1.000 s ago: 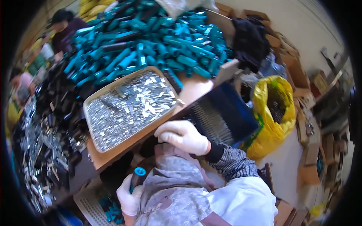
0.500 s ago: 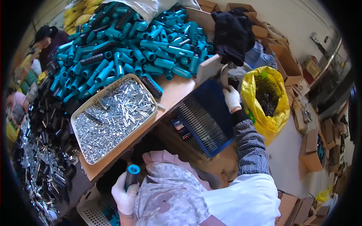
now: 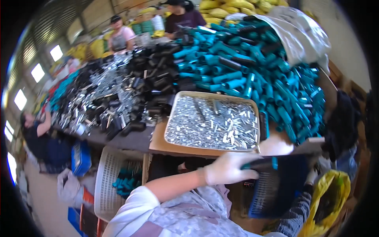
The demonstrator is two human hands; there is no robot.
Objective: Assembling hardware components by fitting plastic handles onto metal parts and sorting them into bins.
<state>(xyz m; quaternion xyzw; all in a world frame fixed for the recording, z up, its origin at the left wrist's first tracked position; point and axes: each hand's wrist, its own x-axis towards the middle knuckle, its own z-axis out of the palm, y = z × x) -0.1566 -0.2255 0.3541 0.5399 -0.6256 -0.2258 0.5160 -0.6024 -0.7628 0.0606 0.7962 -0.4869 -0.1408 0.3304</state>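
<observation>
My left hand (image 3: pixel 227 169), in a white glove, reaches across in front of the tray. Its fingers are closed around a black tubular handle (image 3: pixel 261 162) with a teal end. Behind that handle stands a dark blue panel with a ribbed, slatted face (image 3: pixel 260 191). My right hand (image 3: pixel 312 176), also gloved, is at the panel's far right side, beside the yellow bag (image 3: pixel 325 201). Blur and the small visible part hide what its fingers do. A cream tray (image 3: pixel 167 136) of small silvery metal pieces and pins sits just beyond my left hand.
Teal handles (image 3: pixel 237 81) are heaped behind the tray, partly under a white sack (image 3: pixel 296 33). Black and silvery parts (image 3: pixel 106 93) cover the table's left. A perforated basket (image 3: pixel 103 181) stands below, holding teal pieces. Several people (image 3: pixel 181 19) are around the table.
The view has swung left. My left hand has risen from near my lap and moved right, carrying the black and teal handle over to the blue panel. My right hand stays beside the panel.
</observation>
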